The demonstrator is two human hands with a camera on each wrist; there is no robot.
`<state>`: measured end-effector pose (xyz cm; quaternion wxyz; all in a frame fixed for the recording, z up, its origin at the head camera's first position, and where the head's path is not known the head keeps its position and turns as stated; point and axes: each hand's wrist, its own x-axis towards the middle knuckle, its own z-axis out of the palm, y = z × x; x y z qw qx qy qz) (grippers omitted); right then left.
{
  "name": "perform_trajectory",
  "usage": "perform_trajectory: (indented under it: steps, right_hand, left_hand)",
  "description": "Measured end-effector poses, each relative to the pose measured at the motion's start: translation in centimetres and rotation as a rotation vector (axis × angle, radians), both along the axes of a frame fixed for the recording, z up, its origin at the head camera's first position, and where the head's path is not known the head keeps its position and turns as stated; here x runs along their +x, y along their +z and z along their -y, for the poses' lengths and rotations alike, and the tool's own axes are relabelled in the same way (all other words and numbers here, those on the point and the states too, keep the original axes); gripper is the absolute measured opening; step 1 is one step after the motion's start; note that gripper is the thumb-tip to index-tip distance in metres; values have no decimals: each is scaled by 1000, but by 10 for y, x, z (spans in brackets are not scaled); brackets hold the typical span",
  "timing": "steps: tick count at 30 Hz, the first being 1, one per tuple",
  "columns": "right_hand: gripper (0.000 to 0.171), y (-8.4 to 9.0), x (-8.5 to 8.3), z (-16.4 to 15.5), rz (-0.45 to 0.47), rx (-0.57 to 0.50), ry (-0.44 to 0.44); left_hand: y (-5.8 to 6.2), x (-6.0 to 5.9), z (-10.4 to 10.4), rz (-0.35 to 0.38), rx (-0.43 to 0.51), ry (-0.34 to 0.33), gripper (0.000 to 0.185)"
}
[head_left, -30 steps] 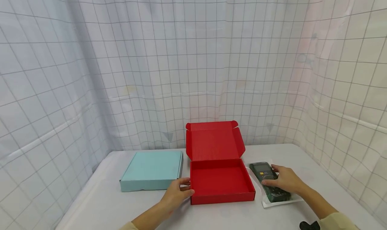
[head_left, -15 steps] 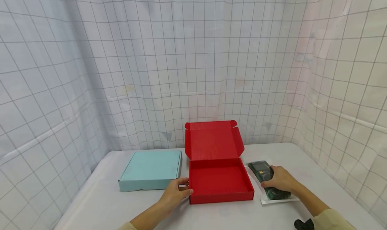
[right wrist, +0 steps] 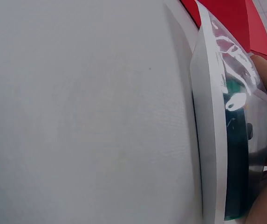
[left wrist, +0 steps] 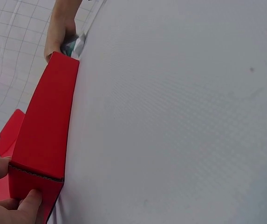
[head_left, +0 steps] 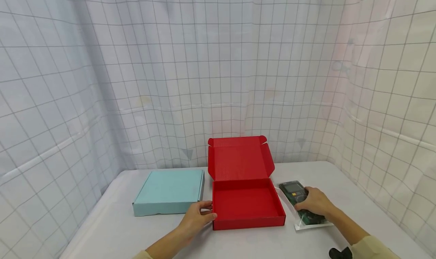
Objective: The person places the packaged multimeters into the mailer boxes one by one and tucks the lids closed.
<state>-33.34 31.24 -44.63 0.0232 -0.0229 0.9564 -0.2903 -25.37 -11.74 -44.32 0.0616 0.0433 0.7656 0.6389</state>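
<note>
The right hand [head_left: 315, 203] is lying over a dark green handheld meter [head_left: 297, 202] sealed in a clear blister pack [right wrist: 226, 116] on the worktop [head_left: 245, 244], just right of the open red box [head_left: 248, 204], its fingers curling around the pack's edges. The left hand [head_left: 197, 218] is pinching the box's near left corner between thumb [left wrist: 28, 201] and fingers. The pack looks stiff, slick and fairly light, so its long side edges seem the best hold.

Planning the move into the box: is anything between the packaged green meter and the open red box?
Nothing visible: the green meter in clear packaging, under the right hand, lies beside the open red cardboard box, which looks empty.
</note>
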Motion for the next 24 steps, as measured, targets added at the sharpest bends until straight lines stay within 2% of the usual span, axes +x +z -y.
perform_trajectory:
  steps: [15, 24]
  right_hand:
    - [98, 12, -4, -9, -53, -9, 63]
    - [100, 34, -5, -22, -42, -37, 65]
  left_hand:
    - [1, 2, 2, 13, 23, 10, 49]
    - [1, 3, 1, 16, 54, 5, 49]
